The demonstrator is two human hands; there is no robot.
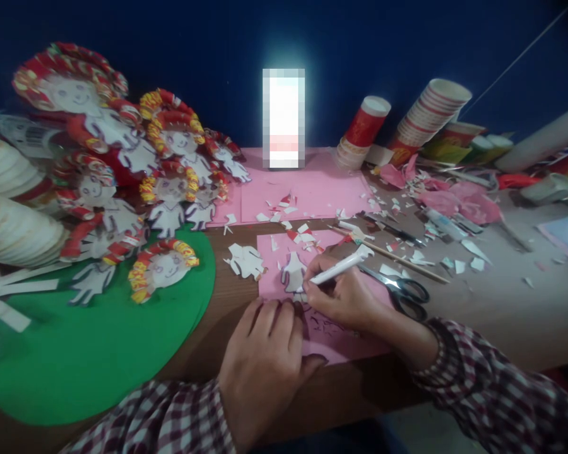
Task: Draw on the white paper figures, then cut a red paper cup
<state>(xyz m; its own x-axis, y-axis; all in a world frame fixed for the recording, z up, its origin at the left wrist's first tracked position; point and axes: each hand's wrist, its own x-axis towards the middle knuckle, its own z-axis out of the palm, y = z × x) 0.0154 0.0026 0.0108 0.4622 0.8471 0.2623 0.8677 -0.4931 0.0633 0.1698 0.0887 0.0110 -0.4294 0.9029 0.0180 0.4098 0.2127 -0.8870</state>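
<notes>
My right hand [345, 299] is closed around a white pen [341, 268], whose tip rests at the bottom of a small white paper figure [293, 272] lying on a pink sheet [322, 334]. My left hand [267, 353] lies on the table with its fingers curled, pressing down on the pink sheet just below the figure. Another cut-out paper figure [246, 260] sits on the wood to the left of the sheet.
Several paper-cup dolls [165, 268] with red and yellow curls lie on a green disc [99, 353] at left. Scissors [402, 290], a thin stick [407, 260], paper scraps, stacked paper cups [433, 110] and pink paper [307, 189] fill the right and back. A lit phone [284, 118] stands at the wall.
</notes>
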